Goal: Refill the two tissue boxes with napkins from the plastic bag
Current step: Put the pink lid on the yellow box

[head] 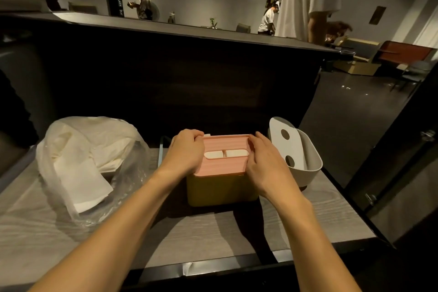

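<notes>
Both hands on pink lid, left grip curled over its edge, right grip flat against it

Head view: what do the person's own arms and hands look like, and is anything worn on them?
Both forearms are bare up to the frame edge: no sleeves in view. The left hand and right hand wear no gloves, rings, watch or wristband that I can see. No markings show.
</notes>
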`<action>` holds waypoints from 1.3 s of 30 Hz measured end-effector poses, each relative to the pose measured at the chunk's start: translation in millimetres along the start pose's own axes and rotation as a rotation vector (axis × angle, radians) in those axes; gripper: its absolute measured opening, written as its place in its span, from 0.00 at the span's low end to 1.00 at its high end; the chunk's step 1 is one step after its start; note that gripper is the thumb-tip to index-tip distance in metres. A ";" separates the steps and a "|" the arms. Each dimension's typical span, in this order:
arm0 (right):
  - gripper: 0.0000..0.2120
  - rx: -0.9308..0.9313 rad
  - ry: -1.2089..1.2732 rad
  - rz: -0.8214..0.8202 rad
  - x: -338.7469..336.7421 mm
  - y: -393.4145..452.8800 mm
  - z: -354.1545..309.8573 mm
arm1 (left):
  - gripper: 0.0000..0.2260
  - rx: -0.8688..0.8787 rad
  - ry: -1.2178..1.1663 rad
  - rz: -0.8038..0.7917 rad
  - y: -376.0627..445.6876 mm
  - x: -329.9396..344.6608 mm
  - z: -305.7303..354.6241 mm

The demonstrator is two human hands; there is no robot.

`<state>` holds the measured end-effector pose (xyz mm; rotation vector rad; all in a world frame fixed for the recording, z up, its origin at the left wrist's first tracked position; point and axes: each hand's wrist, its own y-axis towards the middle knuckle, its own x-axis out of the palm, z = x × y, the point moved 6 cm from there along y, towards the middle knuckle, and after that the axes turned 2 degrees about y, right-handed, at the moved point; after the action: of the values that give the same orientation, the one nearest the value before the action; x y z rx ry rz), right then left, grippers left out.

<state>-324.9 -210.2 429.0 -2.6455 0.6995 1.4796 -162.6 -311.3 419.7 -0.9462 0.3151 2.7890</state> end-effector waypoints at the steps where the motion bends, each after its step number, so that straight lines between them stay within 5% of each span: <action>1: 0.25 -0.017 0.013 0.003 -0.2 0.4 0.1 | 0.13 0.019 0.039 0.007 2.0 -1.6 2.1; 8: 0.26 -0.070 0.081 0.090 -0.2 -4.4 -2.8 | 0.13 0.075 0.273 -0.047 17.3 4.7 6.2; 22: 0.25 0.010 -0.055 -0.012 -3.8 11.8 -4.6 | 0.14 0.195 0.379 -0.102 33.5 9.2 20.2; 32: 0.24 -0.132 -0.028 -0.078 8.3 13.9 -1.0 | 0.14 0.286 0.684 -0.120 20.0 18.4 29.5; 39: 0.29 -0.231 -0.301 -0.168 14.1 22.1 -2.3 | 0.18 0.219 0.709 -0.191 24.0 23.4 20.9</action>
<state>-325.5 -235.7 422.9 -2.4697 0.2918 1.9502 -198.7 -326.6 424.9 -1.7631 0.5683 2.1051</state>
